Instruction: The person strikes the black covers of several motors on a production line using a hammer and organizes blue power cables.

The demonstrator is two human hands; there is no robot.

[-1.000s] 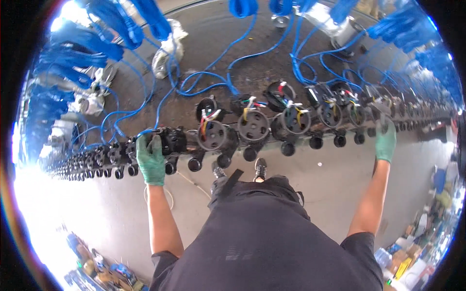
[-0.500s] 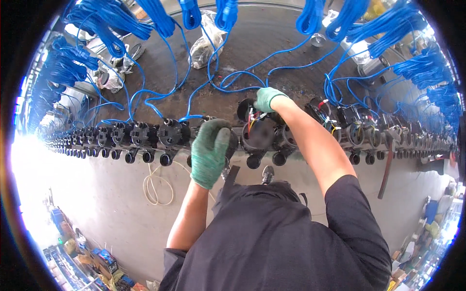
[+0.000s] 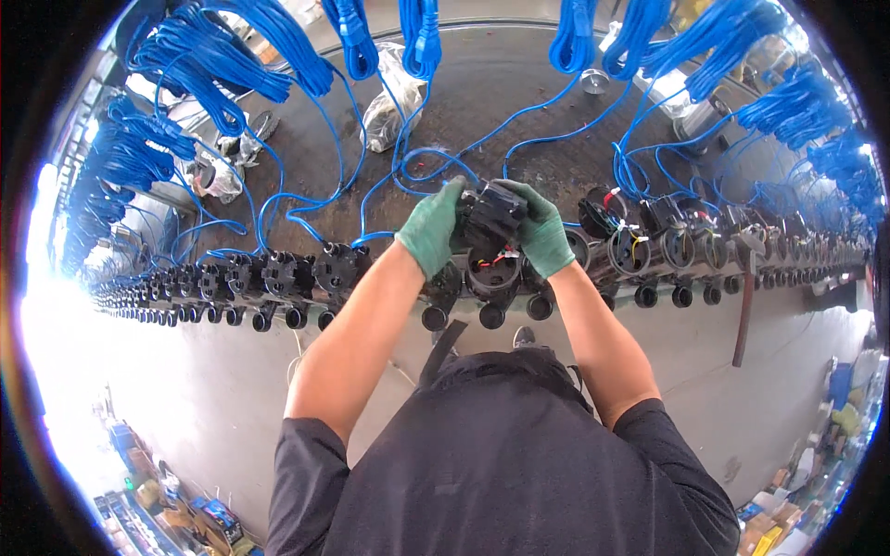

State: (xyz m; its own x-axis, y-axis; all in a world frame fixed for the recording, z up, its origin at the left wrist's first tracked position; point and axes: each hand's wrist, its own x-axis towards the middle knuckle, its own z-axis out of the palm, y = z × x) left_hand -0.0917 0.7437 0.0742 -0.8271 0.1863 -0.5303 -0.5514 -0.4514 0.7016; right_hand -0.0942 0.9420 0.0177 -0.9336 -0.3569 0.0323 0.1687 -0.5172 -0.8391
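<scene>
Both my hands wear green gloves and meet over the row of black cylindrical housings. My left hand (image 3: 433,232) grips the left side of a black plastic end cap (image 3: 496,215), and my right hand (image 3: 541,232) is wrapped round its right side. The cap is tilted just above an open black housing (image 3: 493,274). Short red and yellow wires (image 3: 506,254) show between cap and housing. A blue cable (image 3: 443,154) runs to the far side of the cap, where its end is hidden. My fingertips behind the cap are partly hidden.
Similar housings stretch left, with capped ones (image 3: 341,267), and right, with open ones (image 3: 629,250). Blue cable bundles (image 3: 422,42) hang along the far side. A hammer (image 3: 744,306) hangs at the table edge on the right. Clear plastic bags (image 3: 391,107) lie on the dark tabletop (image 3: 501,83).
My left hand has moved right and away from me, from over a neighbouring housing to the cap. My right hand has turned round the cap, now held up over the open housing.
</scene>
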